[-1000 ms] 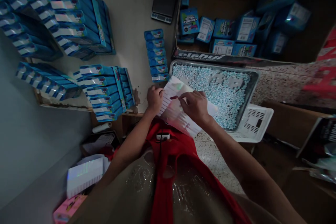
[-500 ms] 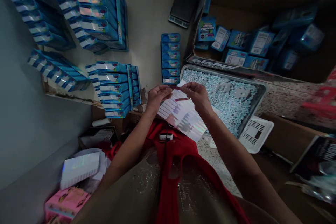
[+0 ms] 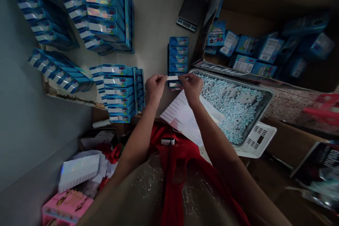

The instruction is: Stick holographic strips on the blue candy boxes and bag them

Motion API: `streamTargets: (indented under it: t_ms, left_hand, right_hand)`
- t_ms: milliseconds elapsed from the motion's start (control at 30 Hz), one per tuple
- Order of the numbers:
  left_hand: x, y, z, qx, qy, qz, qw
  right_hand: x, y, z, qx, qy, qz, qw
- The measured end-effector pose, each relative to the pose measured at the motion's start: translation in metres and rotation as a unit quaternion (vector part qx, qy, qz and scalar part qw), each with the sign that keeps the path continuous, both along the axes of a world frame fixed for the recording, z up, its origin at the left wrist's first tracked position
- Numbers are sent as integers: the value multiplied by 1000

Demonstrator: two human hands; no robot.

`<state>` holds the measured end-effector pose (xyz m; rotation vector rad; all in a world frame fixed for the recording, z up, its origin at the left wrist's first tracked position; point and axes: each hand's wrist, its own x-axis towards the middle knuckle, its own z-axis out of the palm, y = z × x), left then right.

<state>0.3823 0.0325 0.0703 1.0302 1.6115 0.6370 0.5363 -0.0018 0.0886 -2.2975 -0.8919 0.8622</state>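
Note:
Between my left hand [image 3: 155, 87] and my right hand [image 3: 192, 86] a short pale sticker strip [image 3: 173, 77] is stretched level, its ends pinched in my fingertips. It lies over the near end of a row of small blue boxes [image 3: 178, 59]; whether it touches them I cannot tell. One more shiny strip shows on the box just below it. Under my right wrist lies a sheet of stickers [image 3: 182, 113], pale and glossy with ruled strips along its left side, partly hidden by my forearm.
Stacks of blue boxes [image 3: 118, 91] with shiny strips stand at left. A scale [image 3: 191, 12] lies behind the row. At right are a tray of small pale-blue pieces [image 3: 238, 109], a carton of blue boxes [image 3: 235, 64] and a white basket [image 3: 261, 139].
Both hands have moved up and away from the sticker sheet to the near end of the box row. The strip, reddish and lower before, now looks pale and is held flat between them.

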Motion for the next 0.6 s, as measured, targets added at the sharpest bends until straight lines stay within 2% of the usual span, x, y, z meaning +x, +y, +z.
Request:
streamTargets:
  t_ms: [133, 333, 433, 500, 600]
  left_hand:
    - [-2, 9, -8, 12, 46, -31, 998]
    - [-2, 8, -19, -4, 23, -6, 1000]
    - [7, 9, -31, -88, -43, 56, 994]
    - [17, 9, -40, -158, -106, 119, 975]
    - [27, 6, -48, -201, -159, 160, 953]
  right_hand:
    - [-5, 6, -3, -28, -36, 21, 999]
    - [-3, 7, -12, -52, -39, 38, 997]
    - [3, 10, -23, -71, -49, 18, 996]
    - [8, 11, -31, -77, -42, -13, 996]
    - [14, 9, -39, -59, 9, -25, 998]
